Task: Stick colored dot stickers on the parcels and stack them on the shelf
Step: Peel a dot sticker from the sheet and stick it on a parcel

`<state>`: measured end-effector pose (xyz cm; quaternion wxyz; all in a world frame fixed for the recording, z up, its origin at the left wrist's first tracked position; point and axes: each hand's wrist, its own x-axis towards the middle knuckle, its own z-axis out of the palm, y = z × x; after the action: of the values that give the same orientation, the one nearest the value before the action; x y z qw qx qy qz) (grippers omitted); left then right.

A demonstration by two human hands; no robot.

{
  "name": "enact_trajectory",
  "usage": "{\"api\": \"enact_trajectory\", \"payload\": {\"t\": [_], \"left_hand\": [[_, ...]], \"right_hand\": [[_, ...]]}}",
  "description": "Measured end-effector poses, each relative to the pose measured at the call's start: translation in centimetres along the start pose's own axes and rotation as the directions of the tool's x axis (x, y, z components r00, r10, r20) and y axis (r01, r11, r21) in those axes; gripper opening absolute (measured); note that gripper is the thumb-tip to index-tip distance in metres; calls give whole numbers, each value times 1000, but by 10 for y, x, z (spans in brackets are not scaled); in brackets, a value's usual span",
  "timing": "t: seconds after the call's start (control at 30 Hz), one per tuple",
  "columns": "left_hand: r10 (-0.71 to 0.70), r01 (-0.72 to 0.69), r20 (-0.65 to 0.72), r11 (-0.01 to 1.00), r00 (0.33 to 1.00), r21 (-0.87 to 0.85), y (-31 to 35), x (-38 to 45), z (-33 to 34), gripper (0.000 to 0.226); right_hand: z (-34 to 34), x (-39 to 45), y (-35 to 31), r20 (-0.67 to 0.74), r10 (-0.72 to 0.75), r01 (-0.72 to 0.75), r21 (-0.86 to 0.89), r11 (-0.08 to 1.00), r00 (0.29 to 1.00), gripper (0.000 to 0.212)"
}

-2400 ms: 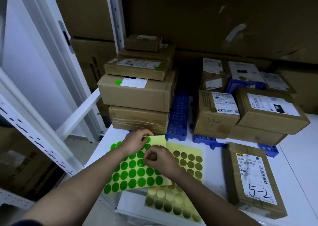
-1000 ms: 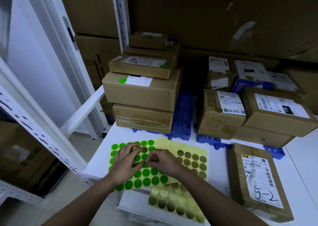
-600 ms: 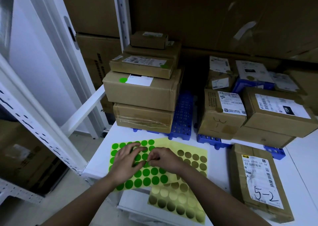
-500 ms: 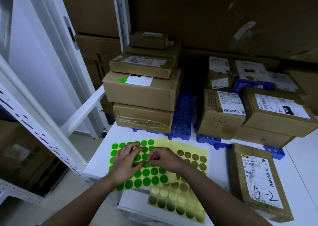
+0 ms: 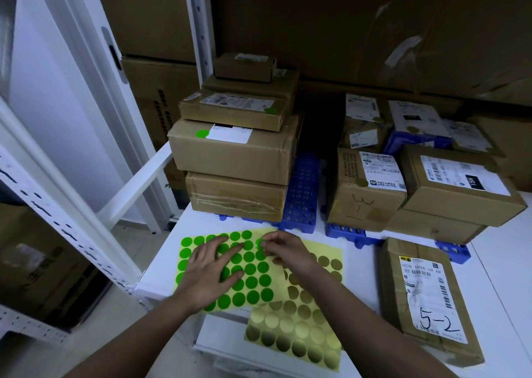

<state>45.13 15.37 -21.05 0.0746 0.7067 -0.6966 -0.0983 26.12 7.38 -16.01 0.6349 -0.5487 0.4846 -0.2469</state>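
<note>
A sheet of green dot stickers [image 5: 253, 285] lies on the white table, partly over a sheet of gold dot stickers [image 5: 302, 328]. My left hand [image 5: 213, 271] lies flat on the green sheet with fingers spread. My right hand [image 5: 283, 249] pinches a single green dot sticker [image 5: 260, 243] at the sheet's upper right. A flat parcel marked "5-2" [image 5: 426, 300] lies at the right of the table. A stack of parcels [image 5: 236, 153] stands behind the sheets; two of them carry green dots.
A second group of parcels [image 5: 417, 176] sits at the back right on blue plastic pallets [image 5: 302, 193]. White shelf uprights [image 5: 198, 26] and a slanted rail [image 5: 57, 210] stand at the left. Large cardboard boxes [image 5: 374, 31] fill the back.
My right hand has lifted a green dot off the sheet and now pinches it. My left hand stays pressed on the sheet. Earlier the sheet's corner was raised; it now lies flat.
</note>
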Motion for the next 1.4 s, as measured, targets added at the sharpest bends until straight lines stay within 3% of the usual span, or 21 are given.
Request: {"api": "enact_trajectory", "payload": {"t": [0.17, 0.27, 0.5, 0.8, 0.9, 0.97, 1.03, 1.17, 1.23, 1.4], "left_hand": [[95, -95, 108, 995, 990, -1, -29, 6, -14, 84], [134, -138, 124, 990, 983, 23, -26, 7, -20, 85], [-39, 39, 18, 999, 999, 9, 21, 16, -2, 118], [-35, 31, 79, 998, 996, 50, 17, 18, 3, 114], [-3, 0, -86, 1000, 996, -29, 20, 13, -3, 101], [0, -34, -259, 991, 966, -129, 33, 8, -11, 70], [-45, -70, -337, 943, 940, -324, 59, 5, -22, 48], [-165, -10, -150, 640, 975, -769, 122, 9, -42, 11], [-156, 3, -102, 560, 982, -828, 150, 14, -43, 3], [-135, -2, -69, 445, 988, -895, 207, 18, -35, 11]], "right_hand": [[-2, -2, 1, 13, 62, -63, 111, 992, 998, 4], [1, -3, 2, -27, 48, -46, 69, 997, 998, 6], [11, -4, -2, -73, -33, 37, 55, 998, 997, 14], [0, -8, 2, -99, -75, 78, 22, 997, 992, 14], [-5, -14, 1, -107, -140, 138, -29, 990, 984, 15], [-12, -19, 2, -134, -162, 157, -47, 987, 978, 19], [-23, -26, 3, -188, -173, 170, -34, 985, 967, 22], [-48, -48, 2, -238, -178, 184, 2, 983, 955, 33], [-65, -61, 3, -282, -192, 199, -6, 980, 940, 34], [-109, -98, 10, -418, -176, 234, 93, 968, 891, 21]]}}
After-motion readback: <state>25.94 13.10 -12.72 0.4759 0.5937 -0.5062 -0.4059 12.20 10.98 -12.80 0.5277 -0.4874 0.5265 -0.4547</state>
